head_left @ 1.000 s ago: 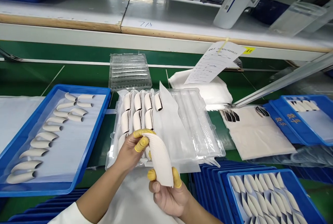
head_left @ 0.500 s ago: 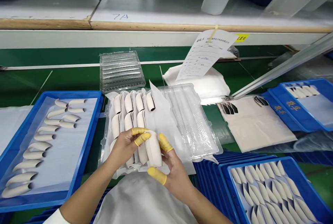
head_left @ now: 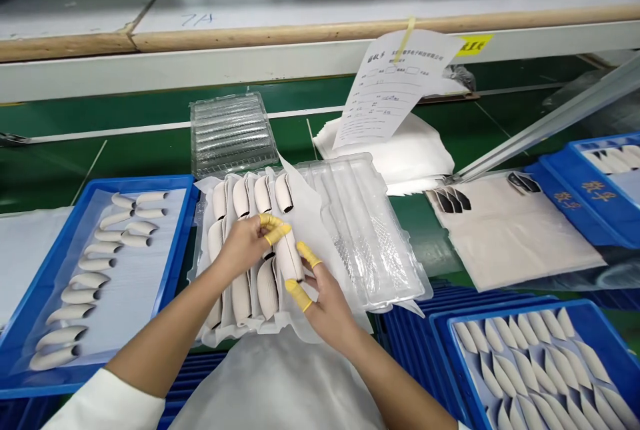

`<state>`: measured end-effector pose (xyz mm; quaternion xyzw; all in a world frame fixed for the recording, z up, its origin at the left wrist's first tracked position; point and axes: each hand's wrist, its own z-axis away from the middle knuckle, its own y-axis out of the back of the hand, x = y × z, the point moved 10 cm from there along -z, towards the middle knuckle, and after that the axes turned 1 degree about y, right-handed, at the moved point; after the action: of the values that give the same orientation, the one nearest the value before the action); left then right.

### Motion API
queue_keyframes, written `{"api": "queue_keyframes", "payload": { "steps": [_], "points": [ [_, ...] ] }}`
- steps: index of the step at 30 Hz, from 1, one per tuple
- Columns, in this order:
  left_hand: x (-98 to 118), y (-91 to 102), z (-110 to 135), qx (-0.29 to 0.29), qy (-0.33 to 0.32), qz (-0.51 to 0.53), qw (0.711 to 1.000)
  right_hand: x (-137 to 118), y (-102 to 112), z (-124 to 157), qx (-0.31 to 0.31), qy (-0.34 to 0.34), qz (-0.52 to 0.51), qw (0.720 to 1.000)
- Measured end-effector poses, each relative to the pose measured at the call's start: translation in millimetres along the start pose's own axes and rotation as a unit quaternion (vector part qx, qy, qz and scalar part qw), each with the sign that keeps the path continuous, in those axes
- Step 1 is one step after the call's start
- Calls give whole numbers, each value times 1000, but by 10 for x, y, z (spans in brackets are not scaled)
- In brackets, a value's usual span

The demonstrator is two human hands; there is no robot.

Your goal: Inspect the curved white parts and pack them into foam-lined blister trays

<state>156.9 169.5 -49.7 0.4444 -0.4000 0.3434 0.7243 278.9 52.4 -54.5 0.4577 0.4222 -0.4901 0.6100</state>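
Green benchtop (head_left: pixel 50 157) before me carries a blue tray (head_left: pixel 175 243) at left, then the left hand (head_left: pixel 243 247) pinches a curved piece (head_left: pixel 289 258) by its far end while the right hand (head_left: pixel 327 303) grips its near end, apparently keeping it straight over the white liner (head_left: pixel 310 217), likely cushioning, on the clear tray (head_left: pixel 360 230).

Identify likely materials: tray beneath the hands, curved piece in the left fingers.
Tray: probably thin moulded plastic, clear and glossy; bright glints and see-through ridges.
Curved piece: cream, matte, possibly fabric or foam; no glints on its surface, exact material unclear.
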Motion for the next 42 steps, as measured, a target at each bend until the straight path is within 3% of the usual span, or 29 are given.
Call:
{"api": "queue_keyframes", "payload": {
  "steps": [3,8,10,14,17,23,34,37,42],
  "points": [
    [65,-46,-352,-17,-3,-179,984,75,106,17,5,-4,78,997],
    [81,-215,-682,-32,13,-307,951,126,178,87,-31,34,219,975],
    [77,-273,-678,-32,15,-353,935,64,155,82,-30,74,322,943],
    [40,-336,-535,-14,10,-423,906,-109,0,-37,-12,126,507,853],
    [-45,-378,-423,6,8,-459,889,-173,-136,-214,-21,124,538,833],
    [-157,-470,-348,32,-1,-478,878,-97,-166,-463,-27,94,590,802],
    [-27,-489,-576,23,-41,-425,904,13,-55,-586,-41,56,628,775],
    [-22,-500,-437,28,-67,-406,911,7,-47,-613,-30,42,635,771],
    [-32,-555,2,31,-122,-363,923,-48,33,-621,-20,50,622,781]
  ]
}}
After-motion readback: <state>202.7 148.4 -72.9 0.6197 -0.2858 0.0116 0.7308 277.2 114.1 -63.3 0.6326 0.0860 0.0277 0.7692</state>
